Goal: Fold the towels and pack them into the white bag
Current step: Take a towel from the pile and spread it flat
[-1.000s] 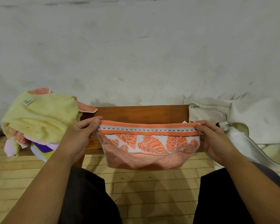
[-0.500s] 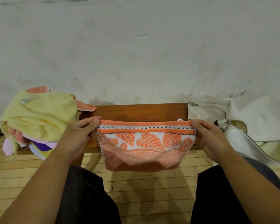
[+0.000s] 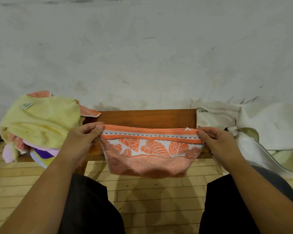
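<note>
You sit over a pale plank floor (image 3: pixel 142 196), with your dark-clad knees at the bottom of the view. Just above them both hands hold the orange leaf-print towel (image 3: pixel 150 152) stretched in the air. Your left hand (image 3: pixel 79 142) pinches its left top corner and your right hand (image 3: pixel 216 142) the right one, the fingers (image 3: pixel 91 124) of each clenched on the hem. The towel looks already doubled. Its long axis runs left to right, parallel to the front edge of the wooden surface (image 3: pixel 147 117) behind it, and its lower part droops below that edge. The next fold turns on that axis, I judge: carrying one corner across to the other would halve the length. The white bag (image 3: pixel 269 125) lies unzipped at the right end, just beside your right hand, so that hand is nearer for packing. The pile of loose towels (image 3: pixel 39 122) sits at the left end. Behind everything stands a scuffed grey wall (image 3: pixel 142 56).
</note>
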